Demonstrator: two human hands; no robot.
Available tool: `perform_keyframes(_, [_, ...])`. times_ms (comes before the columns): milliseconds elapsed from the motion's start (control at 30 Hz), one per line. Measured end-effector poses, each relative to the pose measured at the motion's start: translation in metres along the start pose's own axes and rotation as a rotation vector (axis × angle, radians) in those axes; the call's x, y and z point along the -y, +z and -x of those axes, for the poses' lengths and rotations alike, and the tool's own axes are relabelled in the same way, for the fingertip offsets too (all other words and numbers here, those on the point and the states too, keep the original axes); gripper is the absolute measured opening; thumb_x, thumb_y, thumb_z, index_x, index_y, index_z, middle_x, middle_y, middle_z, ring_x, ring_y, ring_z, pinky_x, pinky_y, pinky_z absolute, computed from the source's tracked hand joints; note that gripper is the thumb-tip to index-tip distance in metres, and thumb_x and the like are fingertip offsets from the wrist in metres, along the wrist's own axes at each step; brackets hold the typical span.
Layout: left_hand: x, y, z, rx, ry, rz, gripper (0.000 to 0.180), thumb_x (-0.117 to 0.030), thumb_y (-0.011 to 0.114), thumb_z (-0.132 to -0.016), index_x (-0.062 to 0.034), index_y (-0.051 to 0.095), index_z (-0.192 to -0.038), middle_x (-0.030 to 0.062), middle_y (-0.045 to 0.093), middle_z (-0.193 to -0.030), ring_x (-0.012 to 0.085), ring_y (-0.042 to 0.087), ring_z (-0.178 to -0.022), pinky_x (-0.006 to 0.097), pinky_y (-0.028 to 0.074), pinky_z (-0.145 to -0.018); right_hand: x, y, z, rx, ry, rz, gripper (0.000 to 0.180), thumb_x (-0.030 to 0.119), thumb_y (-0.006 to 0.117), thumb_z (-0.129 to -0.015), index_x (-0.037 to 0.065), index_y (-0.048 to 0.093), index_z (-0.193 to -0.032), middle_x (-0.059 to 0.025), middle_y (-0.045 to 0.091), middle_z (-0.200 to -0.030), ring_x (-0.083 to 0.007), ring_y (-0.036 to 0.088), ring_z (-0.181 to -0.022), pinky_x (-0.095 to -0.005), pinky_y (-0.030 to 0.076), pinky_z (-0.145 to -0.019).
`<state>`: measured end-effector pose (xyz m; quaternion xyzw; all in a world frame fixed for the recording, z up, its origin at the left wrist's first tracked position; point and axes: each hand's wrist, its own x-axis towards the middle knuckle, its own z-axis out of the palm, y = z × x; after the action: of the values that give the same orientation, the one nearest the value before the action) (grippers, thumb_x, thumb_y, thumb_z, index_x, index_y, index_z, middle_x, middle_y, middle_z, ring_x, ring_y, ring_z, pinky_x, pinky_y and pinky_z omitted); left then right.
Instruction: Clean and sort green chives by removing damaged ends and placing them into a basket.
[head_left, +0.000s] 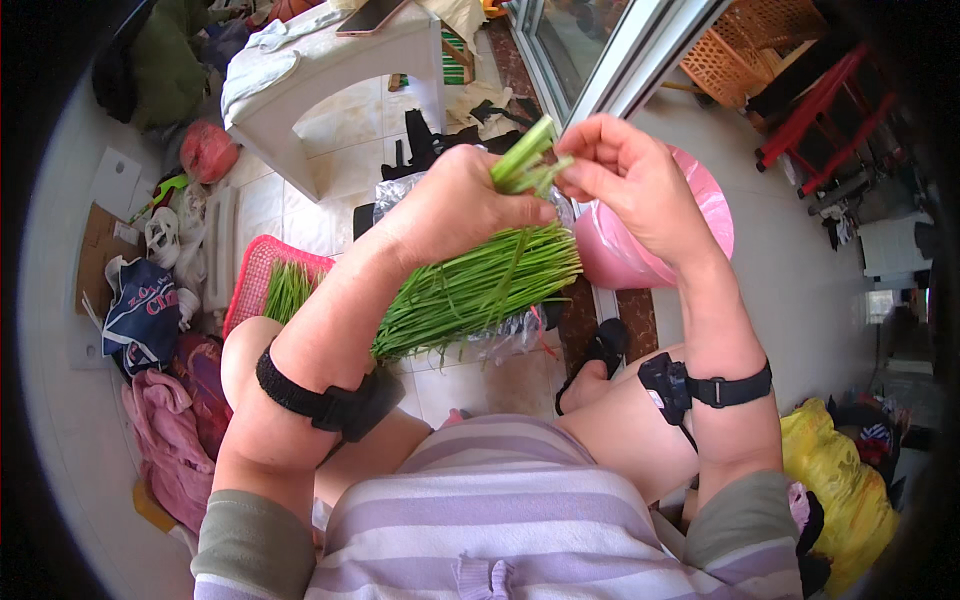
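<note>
My left hand [455, 200] is closed around a small bundle of green chives [522, 160], pale stalk ends pointing up and away. At those ends my right hand [630, 185] has its thumb and fingers pinched on a thin chive strand [552, 177]. Below both hands a large heap of chives [480, 290] lies on clear plastic [515, 335] on the floor. Further left, partly behind my left forearm, a red mesh basket [258, 268] holds more chives [288, 290]. A pink bucket [712, 205] stands under and beyond my right hand.
A white stool [345, 60] with a phone [372, 16] and a cloth stands at the far left. The sliding door frame [640, 60] runs along the far right. Bags and clothes [165, 420] line the left wall. A yellow bag [835, 480] sits by my right elbow.
</note>
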<state>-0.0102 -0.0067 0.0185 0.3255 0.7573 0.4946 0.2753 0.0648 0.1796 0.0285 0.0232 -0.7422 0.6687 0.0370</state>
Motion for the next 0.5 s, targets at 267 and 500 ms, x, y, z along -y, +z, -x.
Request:
perform_keyframes(267, [-0.008, -0.011, 0.005, -0.122, -0.03, 0.152, 0.026, -0.029, 0.073, -0.081, -0.0032, 0.067, -0.08, -0.0055, 0.051, -0.061, 0.0037, 0.042, -0.053, 0.022, 0.033, -0.048, -0.014, 0.014, 0.007, 0.182, 0.212, 0.119, 0.03, 0.027, 0.067, -0.085, 0.0, 0.068, -0.099, 0.0009, 0.062, -0.075, -0.0058, 0.054, -0.067, -0.0232, 0.045, -0.06])
perform_keyframes(500, [-0.005, -0.013, 0.007, -0.201, -0.031, 0.26, 0.025, -0.03, 0.071, -0.082, -0.0049, 0.069, -0.08, -0.007, 0.043, -0.054, 0.0033, 0.034, -0.047, 0.023, 0.024, -0.044, -0.016, 0.025, 0.001, 0.213, 0.215, 0.137, 0.024, 0.023, 0.067, -0.084, -0.001, 0.069, -0.088, -0.0014, 0.063, -0.07, -0.0067, 0.056, -0.064, -0.0226, 0.044, -0.058])
